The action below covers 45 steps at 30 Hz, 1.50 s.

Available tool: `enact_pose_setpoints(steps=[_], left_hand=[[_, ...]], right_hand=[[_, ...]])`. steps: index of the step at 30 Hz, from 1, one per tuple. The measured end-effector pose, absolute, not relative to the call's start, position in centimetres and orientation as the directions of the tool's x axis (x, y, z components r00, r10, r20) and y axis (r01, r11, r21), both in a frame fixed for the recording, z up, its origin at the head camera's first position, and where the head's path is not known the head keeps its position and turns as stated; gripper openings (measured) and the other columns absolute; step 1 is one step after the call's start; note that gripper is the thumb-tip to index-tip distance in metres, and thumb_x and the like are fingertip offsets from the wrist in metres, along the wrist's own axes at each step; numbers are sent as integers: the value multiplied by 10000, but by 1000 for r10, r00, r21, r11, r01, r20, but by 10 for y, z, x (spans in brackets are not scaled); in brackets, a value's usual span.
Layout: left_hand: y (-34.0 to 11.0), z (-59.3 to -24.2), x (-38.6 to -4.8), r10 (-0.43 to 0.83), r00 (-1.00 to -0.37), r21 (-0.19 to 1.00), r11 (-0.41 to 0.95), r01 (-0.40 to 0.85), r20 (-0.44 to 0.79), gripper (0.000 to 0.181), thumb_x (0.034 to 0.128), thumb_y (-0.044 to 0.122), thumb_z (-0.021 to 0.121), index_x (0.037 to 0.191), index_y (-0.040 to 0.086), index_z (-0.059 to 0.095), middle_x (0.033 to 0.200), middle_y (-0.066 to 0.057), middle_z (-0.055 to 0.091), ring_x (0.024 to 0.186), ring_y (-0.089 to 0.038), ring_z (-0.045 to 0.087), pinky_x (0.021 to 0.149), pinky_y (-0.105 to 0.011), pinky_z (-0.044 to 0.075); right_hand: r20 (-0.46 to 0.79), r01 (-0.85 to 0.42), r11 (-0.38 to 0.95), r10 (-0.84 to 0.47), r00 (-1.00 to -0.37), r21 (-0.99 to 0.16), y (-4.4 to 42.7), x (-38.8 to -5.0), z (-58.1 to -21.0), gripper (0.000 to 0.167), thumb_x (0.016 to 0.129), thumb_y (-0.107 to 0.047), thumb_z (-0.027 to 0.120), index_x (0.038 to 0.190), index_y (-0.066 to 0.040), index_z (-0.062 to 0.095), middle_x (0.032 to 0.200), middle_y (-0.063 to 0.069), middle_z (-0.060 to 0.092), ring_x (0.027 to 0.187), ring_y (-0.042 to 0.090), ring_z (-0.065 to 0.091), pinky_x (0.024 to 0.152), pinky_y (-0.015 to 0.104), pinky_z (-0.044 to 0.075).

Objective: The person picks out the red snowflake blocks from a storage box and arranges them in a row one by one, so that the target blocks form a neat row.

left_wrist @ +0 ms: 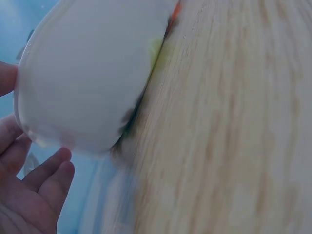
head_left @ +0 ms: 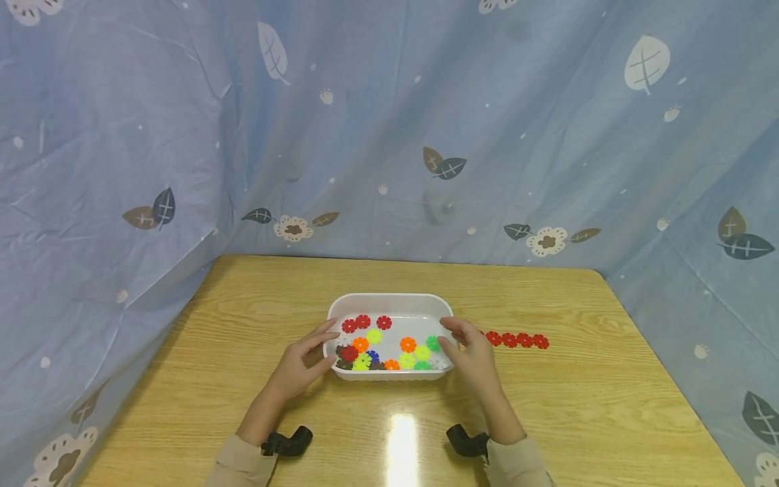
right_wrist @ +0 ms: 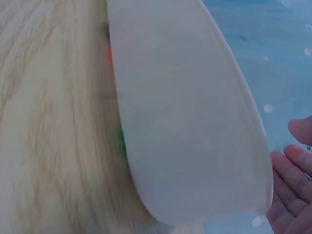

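A white plastic tray [head_left: 389, 374] sits on the wooden table, with several notched plastic discs [head_left: 408, 344] in red, orange, yellow, green, blue and other colours inside. At its left end is my left hand [head_left: 296, 365], fingers spread, the thumb at the rim in the left wrist view. My right hand [head_left: 476, 355] is at the right end of the tray, its fingers loosely extended; the right wrist view shows its thumb [right_wrist: 301, 129] apart from the rim. Neither hand visibly curls round the tray. Just right of that hand lies a row of red discs [head_left: 516, 339], its left end partly hidden.
The wooden table [head_left: 608, 406] stretches out on both sides of the tray. Behind and beside it hangs a blue curtain [head_left: 377, 135] printed with leaves and flowers. Black wrist mounts [head_left: 289, 443] sit at both cuffs, and light glares off the table's front.
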<state>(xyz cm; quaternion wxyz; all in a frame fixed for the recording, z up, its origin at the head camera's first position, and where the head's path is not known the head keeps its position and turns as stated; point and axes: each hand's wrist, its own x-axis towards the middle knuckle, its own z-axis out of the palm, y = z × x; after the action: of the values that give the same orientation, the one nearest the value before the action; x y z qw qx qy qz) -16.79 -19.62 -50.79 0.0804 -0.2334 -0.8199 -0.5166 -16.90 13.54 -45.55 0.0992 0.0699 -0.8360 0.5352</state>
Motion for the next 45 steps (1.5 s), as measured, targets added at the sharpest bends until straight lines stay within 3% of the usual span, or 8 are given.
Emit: enact_pose_setpoints(steps=[7, 13, 21, 28, 37, 45], left_hand=[[-193, -497, -164, 298, -885, 813, 367, 452, 357, 364, 860, 50, 670, 1216, 8, 602, 1468, -152, 421, 1364, -372, 349, 1022, -109, 323], [-196, -508, -170, 302, -885, 815, 363, 452, 356, 373, 873, 104, 669, 1228, 9, 598, 1485, -95, 412, 1379, -327, 344, 1027, -110, 326], [-196, -507, -170, 313, -878, 813, 354, 463, 363, 378, 875, 129, 670, 1228, 11, 599, 1486, -89, 412, 1379, -330, 343, 1035, -101, 315], [-195, -509, -170, 300, -885, 806, 381, 453, 355, 375, 861, 100, 684, 1223, 42, 611, 1477, -94, 424, 1378, -334, 350, 1037, -77, 281], [-187, -477, -157, 314, -882, 813, 363, 454, 352, 357, 857, 25, 659, 1198, -58, 594, 1440, -239, 419, 1346, -434, 341, 1026, -70, 288], [-187, -473, -154, 322, -867, 803, 351, 482, 380, 337, 853, 5, 655, 1179, -64, 601, 1416, -270, 432, 1314, -470, 365, 1008, -99, 348]], right_hand=[[248, -271, 384, -110, -962, -883, 117, -169, -444, 349, 856, -45, 678, 1186, 33, 594, 1198, 185, 635, 1143, 327, 589, 1002, 442, 464], [209, -279, 352, -224, -952, -894, 97, -160, -413, 389, 861, -16, 658, 1218, 92, 548, 1233, 232, 597, 1157, 391, 565, 1002, 498, 450], [184, -290, 298, -336, -924, -910, 77, -173, -426, 411, 872, -52, 655, 1237, 91, 534, 1250, 233, 589, 1176, 366, 563, 1010, 484, 449], [178, -285, 252, -378, -909, -925, 59, -189, -455, 408, 872, -77, 664, 1252, 18, 550, 1257, 189, 599, 1179, 314, 574, 1007, 445, 464], [122, -318, 351, -481, -868, -881, 34, -200, -449, 375, 873, -107, 636, 1221, 18, 571, 1214, 176, 626, 1109, 291, 618, 973, 424, 497], [25, -251, 384, -505, -863, -889, 15, -213, -454, 343, 880, -136, 643, 1182, 21, 605, 1161, 151, 654, 1044, 245, 637, 895, 356, 545]])
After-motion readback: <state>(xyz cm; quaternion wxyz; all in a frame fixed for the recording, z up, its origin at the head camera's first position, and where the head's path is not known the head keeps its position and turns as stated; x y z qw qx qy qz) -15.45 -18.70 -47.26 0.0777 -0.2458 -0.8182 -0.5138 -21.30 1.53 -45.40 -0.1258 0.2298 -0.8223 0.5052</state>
